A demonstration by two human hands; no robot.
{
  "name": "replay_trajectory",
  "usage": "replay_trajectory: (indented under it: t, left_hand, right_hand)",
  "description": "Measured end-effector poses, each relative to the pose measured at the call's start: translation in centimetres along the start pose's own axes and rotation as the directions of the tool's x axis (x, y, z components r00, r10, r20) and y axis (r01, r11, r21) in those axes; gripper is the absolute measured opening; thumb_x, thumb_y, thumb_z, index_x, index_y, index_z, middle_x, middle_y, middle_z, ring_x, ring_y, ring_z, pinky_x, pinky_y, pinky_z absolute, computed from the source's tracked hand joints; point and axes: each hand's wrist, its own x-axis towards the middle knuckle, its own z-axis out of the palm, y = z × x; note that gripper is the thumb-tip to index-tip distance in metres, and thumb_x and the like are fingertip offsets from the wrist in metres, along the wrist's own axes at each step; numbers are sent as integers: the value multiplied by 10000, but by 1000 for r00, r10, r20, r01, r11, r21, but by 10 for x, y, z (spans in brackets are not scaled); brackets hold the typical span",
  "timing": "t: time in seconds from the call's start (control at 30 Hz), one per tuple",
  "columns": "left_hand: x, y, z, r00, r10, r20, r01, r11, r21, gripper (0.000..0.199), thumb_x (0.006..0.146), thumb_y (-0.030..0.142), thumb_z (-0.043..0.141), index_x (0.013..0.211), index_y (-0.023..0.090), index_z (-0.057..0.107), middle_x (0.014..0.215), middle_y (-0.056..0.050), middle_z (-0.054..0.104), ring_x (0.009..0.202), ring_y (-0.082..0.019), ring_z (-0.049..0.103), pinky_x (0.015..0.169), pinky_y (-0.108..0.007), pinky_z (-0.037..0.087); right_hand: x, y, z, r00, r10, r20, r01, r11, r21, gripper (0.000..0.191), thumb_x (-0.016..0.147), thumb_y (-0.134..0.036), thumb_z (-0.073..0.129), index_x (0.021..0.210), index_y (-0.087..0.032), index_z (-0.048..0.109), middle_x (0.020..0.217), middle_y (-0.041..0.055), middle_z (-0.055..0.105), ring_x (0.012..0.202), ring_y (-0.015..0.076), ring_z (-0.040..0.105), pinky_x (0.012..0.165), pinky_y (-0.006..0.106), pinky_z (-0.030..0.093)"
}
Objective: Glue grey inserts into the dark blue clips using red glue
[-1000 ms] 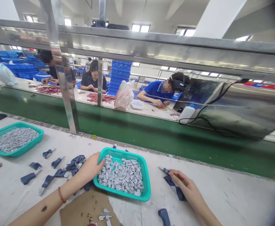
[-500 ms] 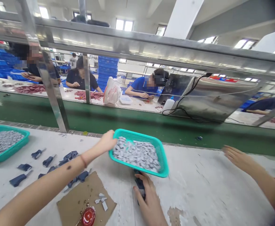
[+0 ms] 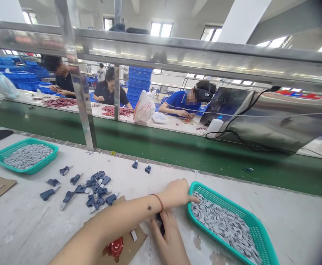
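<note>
My left hand [image 3: 179,193] reaches across my right wrist area and grips the left rim of a green plastic basket [image 3: 262,235], its thumb over the edge. Small grey-white flat pieces [image 3: 221,221] fill the basket. My right hand [image 3: 169,232] lies curled round a dark piece [image 3: 160,223], mostly hidden by its fingers and my left forearm. Under my left forearm is a brown cardboard sheet [image 3: 138,244] with a red, glossy round dish [image 3: 116,246] and a small grey piece. Several dark blue key-shaped pieces [image 3: 96,187] lie in a loose pile left of it.
A second green basket [image 3: 36,167] with grey pieces stands at the left. Two dark blue pieces [image 3: 141,167] lie near the green belt [image 3: 138,138]. A metal post [image 3: 86,117] rises at the table's back edge. Several people work across the belt.
My left hand has brought the basket rightward and nearer, onto the table at the right. The co-worker's hand at the right has left view. My right hand stays round the dark piece.
</note>
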Motion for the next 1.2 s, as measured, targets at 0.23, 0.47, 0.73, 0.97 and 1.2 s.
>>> replay_trajectory:
  t: [0.23,0.47,0.73,0.97,1.2]
  left_hand:
    - [-43,-106,-108,983,112,-145,-79,973,217,486,803,-4,433,1252,108,583,1375,-167,558,1298,-294,476,1116,-428,333]
    - [-62,-160,-116,993,59,-102,-13,914,406,429,791,38,472,1195,128,582,1223,-175,606,1126,-335,568,923,-444,470]
    - [-73,-158,-117,989,101,-112,-47,912,409,217,829,157,519,1029,167,602,1043,-115,631,998,-283,594,826,-385,492]
    - [-158,-139,-136,974,193,-122,-166,964,207,234,913,172,448,1091,218,592,1147,-51,644,1101,-213,564,963,-341,441]
    - [-238,-162,-133,979,46,-197,7,965,261,300,921,194,464,1199,219,575,1314,-77,581,1200,-267,497,983,-420,442]
  right_hand:
    - [1,32,-95,949,122,-291,-202,942,-267,333,867,-494,434,1000,-295,665,1144,107,665,1140,378,545,968,629,418]
    - [2,33,-94,920,372,-124,-390,896,-212,461,872,-488,318,922,-193,669,1104,150,660,1066,314,580,948,509,446]
    - [20,20,-90,898,434,-74,-440,872,-216,449,855,-498,369,992,-209,683,1043,117,713,879,276,663,731,401,534]
    - [53,25,-102,901,425,93,-386,879,-280,369,737,-474,495,897,-215,704,911,86,741,742,264,655,664,379,520]
    - [58,41,-106,893,408,188,-333,882,-334,384,723,-512,478,810,-222,714,959,111,729,814,290,685,693,395,555]
